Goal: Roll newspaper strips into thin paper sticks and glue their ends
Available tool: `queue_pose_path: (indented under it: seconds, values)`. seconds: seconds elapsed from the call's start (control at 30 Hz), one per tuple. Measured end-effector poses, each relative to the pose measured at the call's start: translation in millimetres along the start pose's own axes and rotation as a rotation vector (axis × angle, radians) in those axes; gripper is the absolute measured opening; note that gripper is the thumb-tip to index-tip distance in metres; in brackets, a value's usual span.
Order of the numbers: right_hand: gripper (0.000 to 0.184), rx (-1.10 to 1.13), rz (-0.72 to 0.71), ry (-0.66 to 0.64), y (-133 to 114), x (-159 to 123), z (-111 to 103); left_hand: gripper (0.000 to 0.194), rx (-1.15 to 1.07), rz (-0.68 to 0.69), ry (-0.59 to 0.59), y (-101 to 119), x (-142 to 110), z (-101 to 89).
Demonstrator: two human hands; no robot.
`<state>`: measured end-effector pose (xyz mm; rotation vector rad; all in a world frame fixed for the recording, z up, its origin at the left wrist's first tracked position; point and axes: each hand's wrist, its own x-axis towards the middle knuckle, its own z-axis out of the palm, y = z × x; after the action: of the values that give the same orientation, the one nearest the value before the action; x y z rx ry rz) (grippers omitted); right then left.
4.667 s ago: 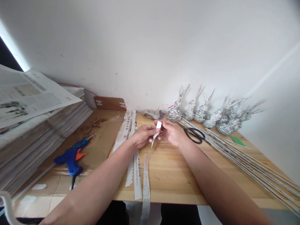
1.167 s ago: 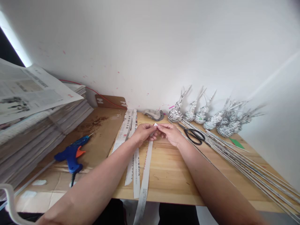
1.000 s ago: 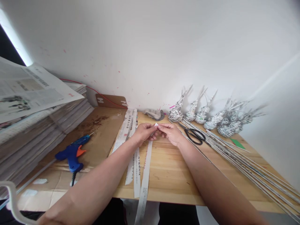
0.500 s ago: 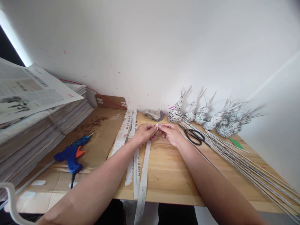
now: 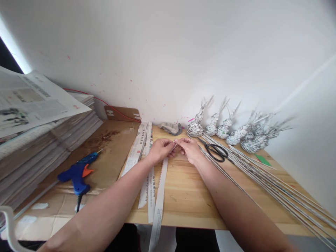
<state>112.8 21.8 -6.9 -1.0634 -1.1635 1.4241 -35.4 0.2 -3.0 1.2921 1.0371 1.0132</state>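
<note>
Both hands meet over the middle of the wooden table, fingertips pinched together. My left hand (image 5: 162, 150) is closed on the upper end of a newspaper strip (image 5: 160, 196), which hangs down from it past the table's front edge. My right hand (image 5: 188, 147) pinches the same white paper end from the other side; only a small tip shows between the fingers. Other newspaper strips (image 5: 135, 150) lie flat just left of the left hand. Black-handled scissors (image 5: 216, 152) rest to the right of the right hand.
A blue glue gun (image 5: 78, 173) lies on cardboard (image 5: 112, 150) at left, beside a tall newspaper stack (image 5: 47, 150). Thin rolled paper sticks (image 5: 270, 182) spread over the right side. Several woven paper figures (image 5: 195, 127) stand along the wall near a grey cloth (image 5: 171, 128).
Less of the white paper end shows between my fingertips. The hands hold nearly the same place, and the whole view has shifted slightly.
</note>
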Motion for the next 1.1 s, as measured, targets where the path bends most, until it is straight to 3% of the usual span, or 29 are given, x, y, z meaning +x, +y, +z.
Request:
queue_pose_path:
  seconds: [0.17,0.43,1.1]
  values:
    - [0.036,0.038,0.039,-0.012,-1,4,-8,0.033,-0.057,-0.049,0.051,4,0,0.0]
    - [0.030,0.009,-0.019,-0.202,-3,0,-10,0.034,-0.061,-0.048,0.067,8,-1,0.8]
    - [0.030,-0.010,0.009,-0.090,0,2,-6,0.033,0.093,0.038,0.059,0,2,-0.8]
